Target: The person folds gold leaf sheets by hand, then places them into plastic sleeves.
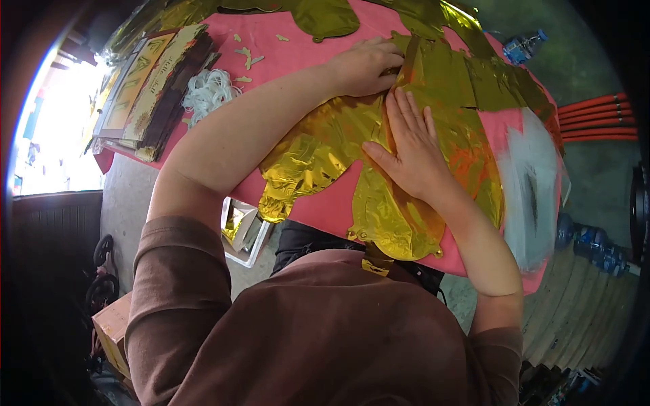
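Observation:
Flat gold foil pieces (450, 101) lie overlapping on a pink-covered table (325, 199). My left hand (369, 66) rests at the upper middle of the foil, its fingers bent and closed on a fold near a darker strip. Just below and to the right, my right hand (412, 139) lies flat on the foil with its fingers stretched out and the thumb apart. Crinkled, shiny lobes of foil (305, 169) spread toward my body, under and beside my forearms. What is beneath my palms is hidden.
Stacked printed packets (152, 88), white string (208, 93) and small pale strips (248, 57) lie at the left. Clear plastic bags (531, 189) sit at the right edge. Beyond are a bottle (523, 47), red tubes (596, 118) and large blue bottles (596, 247). A white box (247, 233) stands below the table.

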